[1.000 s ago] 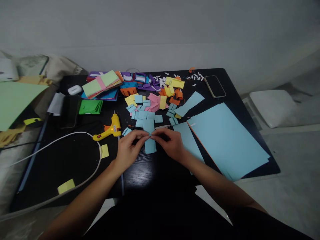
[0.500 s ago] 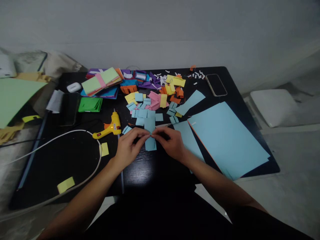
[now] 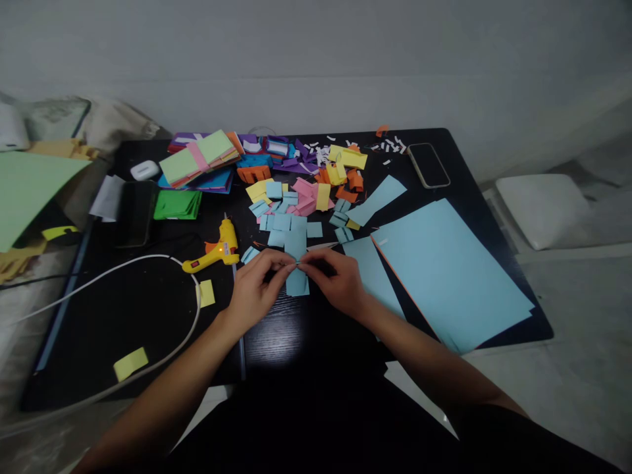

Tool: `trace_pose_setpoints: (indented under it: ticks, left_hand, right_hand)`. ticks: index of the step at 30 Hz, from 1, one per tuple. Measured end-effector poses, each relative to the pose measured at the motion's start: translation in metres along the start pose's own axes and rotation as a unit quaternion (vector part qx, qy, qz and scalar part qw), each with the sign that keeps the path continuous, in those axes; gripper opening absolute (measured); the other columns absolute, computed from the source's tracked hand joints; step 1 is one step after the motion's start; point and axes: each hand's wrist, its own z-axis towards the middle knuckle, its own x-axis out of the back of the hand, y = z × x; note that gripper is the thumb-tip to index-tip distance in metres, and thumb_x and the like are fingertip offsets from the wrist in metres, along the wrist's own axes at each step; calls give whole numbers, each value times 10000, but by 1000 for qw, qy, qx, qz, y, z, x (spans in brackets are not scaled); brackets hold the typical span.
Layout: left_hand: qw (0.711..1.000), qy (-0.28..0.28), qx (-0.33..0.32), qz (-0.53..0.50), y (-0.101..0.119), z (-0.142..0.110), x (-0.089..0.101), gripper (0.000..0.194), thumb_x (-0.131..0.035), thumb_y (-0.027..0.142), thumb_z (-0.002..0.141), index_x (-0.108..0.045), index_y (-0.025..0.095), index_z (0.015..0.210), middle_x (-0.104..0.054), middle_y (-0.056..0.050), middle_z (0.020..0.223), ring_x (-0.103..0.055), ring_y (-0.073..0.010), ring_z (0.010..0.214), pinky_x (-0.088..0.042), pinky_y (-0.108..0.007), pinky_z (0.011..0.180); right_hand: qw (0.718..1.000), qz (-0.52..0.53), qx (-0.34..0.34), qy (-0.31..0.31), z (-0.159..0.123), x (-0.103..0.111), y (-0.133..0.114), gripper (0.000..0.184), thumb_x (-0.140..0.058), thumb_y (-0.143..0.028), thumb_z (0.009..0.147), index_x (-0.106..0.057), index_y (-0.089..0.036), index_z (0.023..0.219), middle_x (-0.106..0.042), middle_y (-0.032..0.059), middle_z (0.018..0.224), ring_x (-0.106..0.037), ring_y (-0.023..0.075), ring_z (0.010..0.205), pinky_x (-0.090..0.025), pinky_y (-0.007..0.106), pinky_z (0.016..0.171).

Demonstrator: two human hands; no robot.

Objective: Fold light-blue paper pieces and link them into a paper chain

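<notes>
My left hand [image 3: 257, 282] and my right hand [image 3: 338, 280] meet tip to tip above the black table, both closed in a pinch. Between their fingertips is a light blue paper strip [image 3: 297, 284], partly covered by the fingers, with a fold or raised edge where they pinch. Its upper part runs towards small light blue paper pieces [image 3: 282, 222], several of them creased, lying just beyond my hands. Left of my left hand lies a yellow glue gun [image 3: 217, 250] with a small lit spot on its body.
Large light blue sheets [image 3: 449, 270] lie on the right, a phone [image 3: 428, 166] behind them. Pink folded papers [image 3: 307, 196], a green stack [image 3: 178, 205] and a banded paper bundle [image 3: 200, 158] fill the back. A white cable [image 3: 190, 329] loops across the table's left side.
Almost nothing differs. Both hands keep the same pinch on the blue paper strip, and the view has shifted very slightly.
</notes>
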Motion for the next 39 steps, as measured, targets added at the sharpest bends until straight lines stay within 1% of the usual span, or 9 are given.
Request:
trace_pose_setpoints:
  ticks: [4,9,16,19,23,27,31,35,39]
  left_hand:
    - [1000,-3,-7,5,2,1,0,33,-661,177,989,-673,183,1019,-715,-26,902,-654,-130,767,-545,-253,723]
    - [1000,-3,-19,14,4,2,1,35,-653,160,991,-666,178,1018,-704,-21,890,-647,-124,763,-537,-246,719]
    - [1000,0,-3,0,-2,2,2,70,-694,173,972,-682,187,1039,-721,-19,925,-653,-118,757,-546,-239,724]
    - [1000,5,1,-4,-3,2,3,75,-699,169,967,-692,185,1039,-733,-23,940,-664,-119,764,-549,-240,726]
    - [1000,15,1,-5,-2,2,3,44,-693,173,969,-700,189,1009,-746,-26,930,-686,-133,788,-559,-254,736]
    - [1000,22,-8,10,-3,1,3,34,-685,177,977,-704,188,1004,-761,-32,931,-712,-147,834,-572,-265,763]
    - [999,26,-7,19,-4,0,2,42,-686,203,983,-712,185,1011,-772,-30,909,-716,-142,799,-575,-258,739]
    - [1000,16,7,17,-4,-1,0,71,-685,232,986,-730,192,1024,-783,-33,913,-727,-147,793,-587,-261,742]
    - [1000,10,2,18,-3,-1,0,99,-672,245,994,-748,205,1044,-798,-39,939,-747,-164,828,-605,-281,781]
  right_hand:
    - [1000,15,-18,-5,0,0,-1,46,-774,-264,923,-755,-230,946,-795,4,874,-743,162,786,-596,288,763]
    - [999,15,-31,9,0,-1,-1,68,-784,-291,912,-753,-230,914,-798,9,869,-744,167,776,-603,302,767]
    - [996,47,-61,33,0,0,3,102,-828,-303,867,-753,-233,870,-790,1,841,-745,170,756,-603,292,750]
    - [996,47,-65,37,0,0,4,93,-831,-286,861,-754,-233,869,-790,-3,846,-743,168,755,-602,287,749]
    - [996,37,-70,35,0,-1,4,111,-823,-320,868,-754,-233,873,-788,0,843,-737,170,745,-607,293,738]
    - [997,37,-64,26,0,-1,3,116,-809,-324,882,-748,-226,882,-783,3,842,-730,162,739,-602,287,738]
    - [998,38,-40,14,1,0,0,110,-782,-324,909,-738,-223,903,-772,6,839,-725,159,741,-588,281,724]
    - [999,26,-16,-10,1,0,-3,84,-751,-312,935,-747,-229,949,-783,16,883,-727,166,778,-594,297,759]
    - [999,23,-31,-9,1,-1,-2,73,-752,-303,933,-749,-231,926,-785,11,871,-727,171,788,-596,303,766]
